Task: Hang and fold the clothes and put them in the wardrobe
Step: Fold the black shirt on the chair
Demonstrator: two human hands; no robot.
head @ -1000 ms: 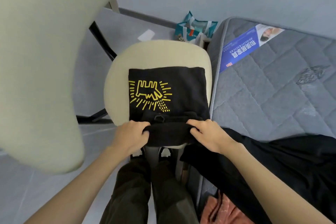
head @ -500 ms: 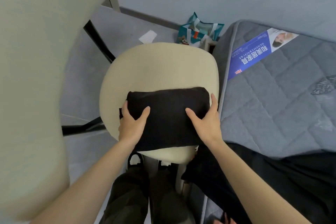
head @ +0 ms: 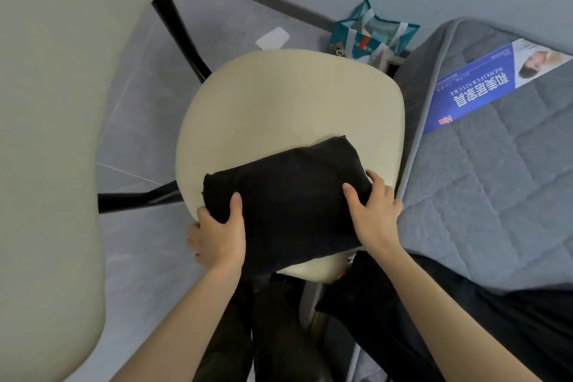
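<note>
Both hands grip the folded black shirt [head: 285,195] on the chair seat [head: 288,102]: left hand [head: 218,234] and right hand [head: 373,211] each have the thumb on top and fingers curled round an end.

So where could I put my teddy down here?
The far half of the cream chair seat, beyond the folded black garment, is bare. So is the grey mattress between the blue label and the black clothes pile. The seat's near edge is crowded.

Blue label [head: 483,84] on the mattress [head: 496,195] to my right: large white characters 和美居家具, upside down from where I stand. Beside them runs a line of white Latin capitals, too blurred to spell. The orange mark at its lower end and the print on the floor bag [head: 369,37] are illegible.
</note>
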